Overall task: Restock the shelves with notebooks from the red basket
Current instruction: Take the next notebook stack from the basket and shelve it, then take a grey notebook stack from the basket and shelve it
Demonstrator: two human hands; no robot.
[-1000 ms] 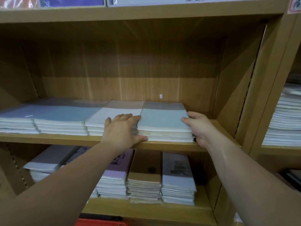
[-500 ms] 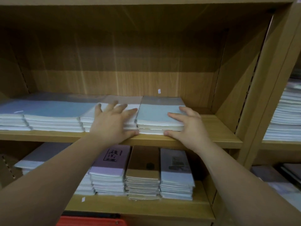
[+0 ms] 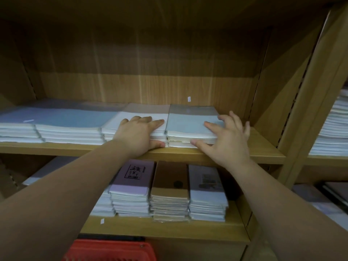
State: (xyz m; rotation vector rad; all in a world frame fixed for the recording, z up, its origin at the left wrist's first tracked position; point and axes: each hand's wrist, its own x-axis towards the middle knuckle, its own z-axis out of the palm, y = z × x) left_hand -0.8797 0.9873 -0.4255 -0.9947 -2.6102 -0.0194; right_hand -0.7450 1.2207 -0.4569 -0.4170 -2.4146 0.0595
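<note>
Illegible black print (image 3: 136, 171) on purple notebook (image 3: 130, 187)

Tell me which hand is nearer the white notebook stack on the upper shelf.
Left. The left hand rests on top of the white stack, thumb against its front edge. The right hand is off to its right, touching the neighbouring blue-grey stack.

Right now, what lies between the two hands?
The blue stack: left hand on the white stack beside it, right hand at its right corner. Head view.
</note>
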